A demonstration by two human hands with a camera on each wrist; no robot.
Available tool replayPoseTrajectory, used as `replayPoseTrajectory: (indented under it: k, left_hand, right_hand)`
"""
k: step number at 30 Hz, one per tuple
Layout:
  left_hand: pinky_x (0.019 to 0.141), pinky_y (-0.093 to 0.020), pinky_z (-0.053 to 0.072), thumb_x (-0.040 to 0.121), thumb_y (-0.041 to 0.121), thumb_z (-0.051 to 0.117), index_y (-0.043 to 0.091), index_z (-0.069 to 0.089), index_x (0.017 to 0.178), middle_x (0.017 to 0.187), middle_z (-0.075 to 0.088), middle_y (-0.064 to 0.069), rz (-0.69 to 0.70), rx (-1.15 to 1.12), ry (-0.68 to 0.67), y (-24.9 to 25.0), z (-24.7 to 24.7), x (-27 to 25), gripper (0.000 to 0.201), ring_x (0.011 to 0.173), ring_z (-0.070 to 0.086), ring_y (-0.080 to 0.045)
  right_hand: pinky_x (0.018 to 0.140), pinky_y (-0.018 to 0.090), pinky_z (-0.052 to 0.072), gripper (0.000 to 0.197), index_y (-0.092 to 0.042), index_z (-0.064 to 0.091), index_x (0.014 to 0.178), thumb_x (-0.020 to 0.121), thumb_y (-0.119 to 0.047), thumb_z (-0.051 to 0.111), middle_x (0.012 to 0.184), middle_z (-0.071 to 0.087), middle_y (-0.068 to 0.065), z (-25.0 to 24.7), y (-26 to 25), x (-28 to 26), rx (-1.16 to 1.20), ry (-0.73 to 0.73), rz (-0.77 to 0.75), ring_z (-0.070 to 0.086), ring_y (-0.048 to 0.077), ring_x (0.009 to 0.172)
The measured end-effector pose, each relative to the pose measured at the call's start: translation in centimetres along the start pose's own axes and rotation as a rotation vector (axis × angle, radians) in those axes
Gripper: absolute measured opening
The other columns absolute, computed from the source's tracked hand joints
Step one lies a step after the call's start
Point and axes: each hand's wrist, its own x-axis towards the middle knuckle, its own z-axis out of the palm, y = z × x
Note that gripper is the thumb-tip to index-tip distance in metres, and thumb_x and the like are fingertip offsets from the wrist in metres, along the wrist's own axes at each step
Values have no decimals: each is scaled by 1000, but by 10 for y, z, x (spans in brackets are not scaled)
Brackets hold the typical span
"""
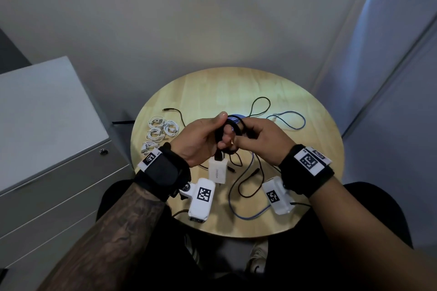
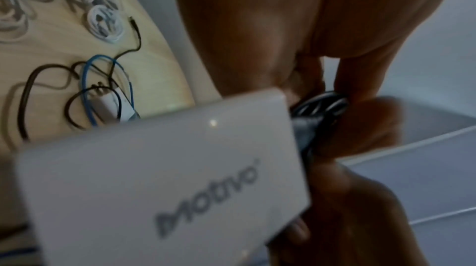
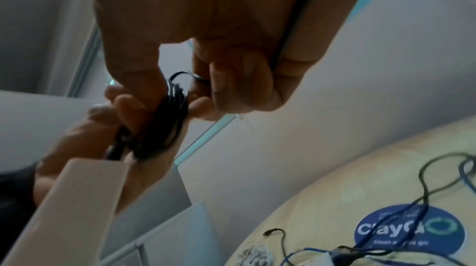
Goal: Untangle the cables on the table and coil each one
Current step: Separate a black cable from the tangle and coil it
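Two hands coiling a black cable above a table.
Left hand (image 1: 203,139) grips the coil (image 1: 223,134); right hand (image 1: 264,140) pinches its strand.

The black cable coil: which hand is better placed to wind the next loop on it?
The right hand. It pinches the loose black strand beside the black cable coil, so it could likely wrap it. The left hand holds the coil, with the white adapter hanging below.
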Motion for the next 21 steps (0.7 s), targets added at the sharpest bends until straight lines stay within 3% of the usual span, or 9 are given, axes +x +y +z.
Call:
replayPoseTrajectory:
  k: [2,4,6,8,11,13,17,19,21]
  left_hand:
    - [63,-26,43,98,32,48,4,60,76,63,51,-6,39,101,39,1,-5,0,37,56,43,-19]
    - [58,-23,33,98,34,48,3,55,78,61,46,-2,15,122,34,2,-4,2,38,57,38,-17]
    - [55,-23,26,99,36,49,8,50,70,57,39,1,-14,127,107,0,2,4,41,55,31,-14]
    - [51,-21,24,99,29,52,16,46,57,54,35,2,13,121,275,-2,8,7,44,52,28,-12]
    - [50,-23,15,97,19,54,20,39,58,53,29,4,76,-43,446,-1,5,11,43,49,22,-10]
    - [49,-23,13,98,18,53,19,35,61,53,25,5,101,-126,473,1,0,12,41,46,18,-9]
    - [47,-22,13,99,22,51,19,31,62,51,22,6,86,-155,450,-3,-3,13,42,43,16,-8]
    - [50,-23,11,100,24,50,19,32,62,50,22,6,71,-167,420,-5,-1,13,43,44,15,-8]
    - [48,-21,12,100,24,49,18,33,62,49,23,7,55,-182,397,-5,0,13,42,44,16,-7]
  right_hand:
    - [65,34,42,23,-4,55,76,80,-21,70,68,48,7,-3,1,1,-69,8,-32,46,19,63]
    - [63,32,40,22,-10,55,75,83,-25,69,66,46,-5,-2,1,2,-157,-23,-47,45,13,62]
    - [63,32,43,21,-12,58,79,85,-29,69,67,48,-6,0,5,2,-199,-31,-49,47,13,63]
    - [66,26,42,19,-11,60,84,90,-27,67,71,51,-6,3,9,2,-194,-10,-52,48,7,65]
    - [78,16,44,12,-15,65,102,99,-19,54,91,64,-10,4,24,-1,-176,1,-14,55,-3,81]
    - [83,22,44,20,-16,67,110,101,-17,50,100,64,-9,3,37,-5,-271,-36,-5,57,4,88]
    - [77,21,39,20,-21,72,107,94,-13,60,95,60,-7,4,46,-9,-407,-134,-27,55,11,87]
    - [77,22,42,19,-24,74,108,92,-18,65,97,58,-3,3,46,-5,-409,-70,-18,55,12,88]
    - [78,24,44,19,-24,76,107,90,-20,69,95,56,-4,2,46,0,-363,93,26,57,12,89]
